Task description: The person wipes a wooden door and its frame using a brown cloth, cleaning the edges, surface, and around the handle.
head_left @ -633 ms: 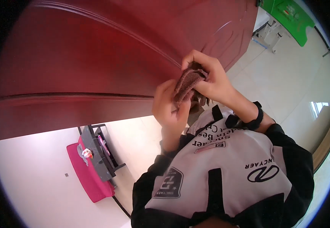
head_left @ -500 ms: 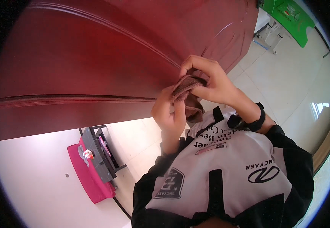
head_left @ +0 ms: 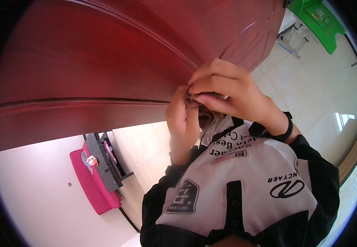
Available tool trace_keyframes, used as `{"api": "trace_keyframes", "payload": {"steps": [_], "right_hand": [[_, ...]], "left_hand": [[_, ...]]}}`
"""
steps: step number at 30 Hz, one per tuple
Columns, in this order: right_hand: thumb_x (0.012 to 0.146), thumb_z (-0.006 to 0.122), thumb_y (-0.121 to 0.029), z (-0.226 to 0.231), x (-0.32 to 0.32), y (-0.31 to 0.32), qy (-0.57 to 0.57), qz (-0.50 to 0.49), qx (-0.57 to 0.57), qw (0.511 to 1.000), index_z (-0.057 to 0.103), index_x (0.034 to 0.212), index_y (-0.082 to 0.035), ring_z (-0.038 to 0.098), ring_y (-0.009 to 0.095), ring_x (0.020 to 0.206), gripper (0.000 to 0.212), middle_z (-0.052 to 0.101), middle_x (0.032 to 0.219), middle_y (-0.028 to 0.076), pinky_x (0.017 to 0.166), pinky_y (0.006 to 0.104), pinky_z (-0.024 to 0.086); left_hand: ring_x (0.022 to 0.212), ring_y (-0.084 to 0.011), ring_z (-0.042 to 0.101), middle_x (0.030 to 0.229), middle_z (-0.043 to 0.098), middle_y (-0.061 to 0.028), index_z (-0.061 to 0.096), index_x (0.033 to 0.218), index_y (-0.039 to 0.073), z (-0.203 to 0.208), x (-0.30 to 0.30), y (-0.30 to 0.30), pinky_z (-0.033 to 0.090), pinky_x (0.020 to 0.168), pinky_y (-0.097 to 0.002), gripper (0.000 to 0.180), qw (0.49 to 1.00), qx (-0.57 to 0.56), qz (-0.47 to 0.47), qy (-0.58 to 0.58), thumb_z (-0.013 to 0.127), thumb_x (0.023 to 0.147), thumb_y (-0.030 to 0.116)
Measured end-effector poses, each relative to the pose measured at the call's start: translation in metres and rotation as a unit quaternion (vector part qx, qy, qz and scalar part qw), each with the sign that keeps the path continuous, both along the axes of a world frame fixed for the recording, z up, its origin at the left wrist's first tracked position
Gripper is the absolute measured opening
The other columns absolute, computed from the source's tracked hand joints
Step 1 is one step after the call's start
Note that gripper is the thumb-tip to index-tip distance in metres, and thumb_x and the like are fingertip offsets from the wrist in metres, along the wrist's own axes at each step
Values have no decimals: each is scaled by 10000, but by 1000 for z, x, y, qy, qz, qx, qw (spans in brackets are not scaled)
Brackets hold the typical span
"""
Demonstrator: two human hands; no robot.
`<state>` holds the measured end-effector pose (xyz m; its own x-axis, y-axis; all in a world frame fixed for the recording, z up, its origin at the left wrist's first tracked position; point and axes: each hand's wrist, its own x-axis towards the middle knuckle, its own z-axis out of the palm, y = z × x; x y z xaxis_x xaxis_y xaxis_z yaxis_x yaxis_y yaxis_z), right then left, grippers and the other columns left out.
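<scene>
A brown cloth (head_left: 206,118) is bunched between my hands, close against the dark red wooden door (head_left: 104,61). My left hand (head_left: 182,117) is closed on the cloth's left side, thumb and fingers pinching its upper fold. From the right, my right hand (head_left: 232,87) curls over the top of the cloth, its fingertips meeting the left hand's. Most of the cloth is covered by my fingers, and a loose part hangs below them. Whether anything sits inside the cloth cannot be seen.
At the lower left stand a pink sofa (head_left: 94,181) and a dark grey table (head_left: 102,164) with a small red and white item on it. A green-topped desk (head_left: 316,20) is at the upper right. Pale floor tiles (head_left: 310,90) stretch along the right.
My right hand has come over the cloth and turned down, closing in on my left hand. Less of the cloth shows now. The view has shifted slightly.
</scene>
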<state>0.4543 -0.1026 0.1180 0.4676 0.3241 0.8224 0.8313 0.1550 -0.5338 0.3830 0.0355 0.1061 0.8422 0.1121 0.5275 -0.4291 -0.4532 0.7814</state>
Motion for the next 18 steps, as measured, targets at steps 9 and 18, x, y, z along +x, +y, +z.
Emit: {"api": "trace_keyframes", "payload": {"steps": [9, 18], "right_hand": [[728, 609, -31, 1, -4, -6, 146, 60, 19, 987, 561, 784, 5, 590, 213, 756, 82, 597, 813, 107, 651, 289, 472], [795, 618, -14, 2, 8, -8, 304, 142, 49, 941, 556, 821, 10, 565, 129, 818, 71, 581, 941, 102, 718, 232, 461]], "left_hand": [[963, -147, 515, 1036, 571, -95, 523, 1086, -70, 2, 0, 3, 388, 862, -273, 278, 988, -123, -95, 22, 376, 944, 117], [956, -138, 506, 1034, 567, -86, 517, 1106, -67, 10, 16, 4, 387, 856, -268, 285, 995, -28, -84, 35, 388, 944, 130]]}}
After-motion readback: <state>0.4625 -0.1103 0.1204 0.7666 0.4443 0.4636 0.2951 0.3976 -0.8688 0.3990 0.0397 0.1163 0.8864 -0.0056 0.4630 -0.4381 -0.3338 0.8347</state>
